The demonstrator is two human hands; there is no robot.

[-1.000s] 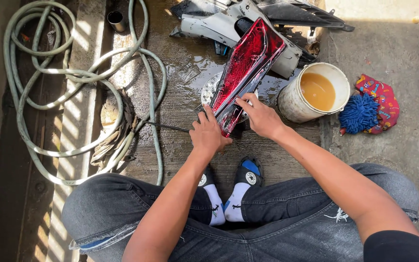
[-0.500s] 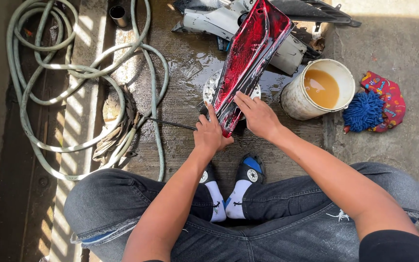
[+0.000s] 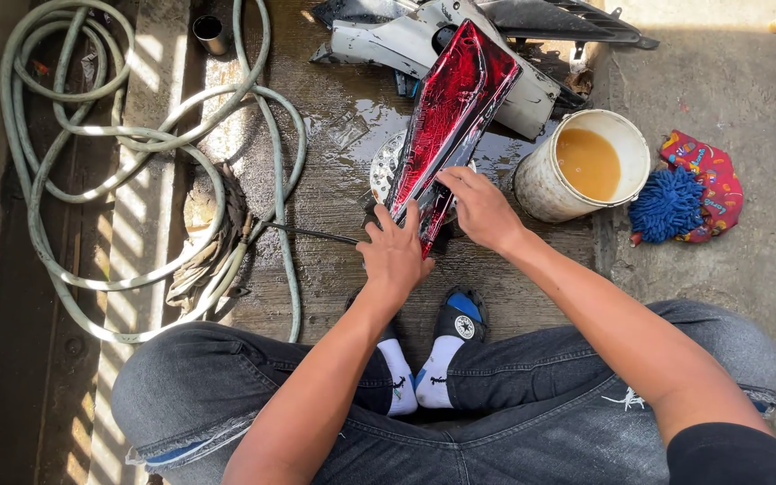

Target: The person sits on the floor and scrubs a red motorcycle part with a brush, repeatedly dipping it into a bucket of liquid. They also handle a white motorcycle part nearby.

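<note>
Wet concrete floor [image 3: 334,269], puddled and sunlit, with drier slab to the right. Glossy red panel [image 3: 449,126] stood on its narrow end, leaning away toward a pile of white and dark body panels [image 3: 424,40]. Left hand [image 3: 395,256] closed around the lower left edge of the red panel; right hand [image 3: 482,208] pressed flat against its right edge, fingers spread, not wrapped. Round metal disc [image 3: 386,166] partly hidden behind the panel base.

Risks, as judged: slippery wet gloss and a one-sided hold could let the panel slide or tip onto the pile and scratch. Open white bucket [image 3: 590,166] of orange-brown liquid just beside the right wrist; an elbow knock could spill it. Coiled green hose [image 3: 136,153] well to the left, a trip hazard on standing.

Packages and labels: none legible. Blue fluffy mitt [image 3: 666,205] on a red patterned cloth [image 3: 711,184] right of the bucket. Small dark cup [image 3: 210,34] at top left. Blue-toed shoes [image 3: 460,316] beneath crossed legs.
</note>
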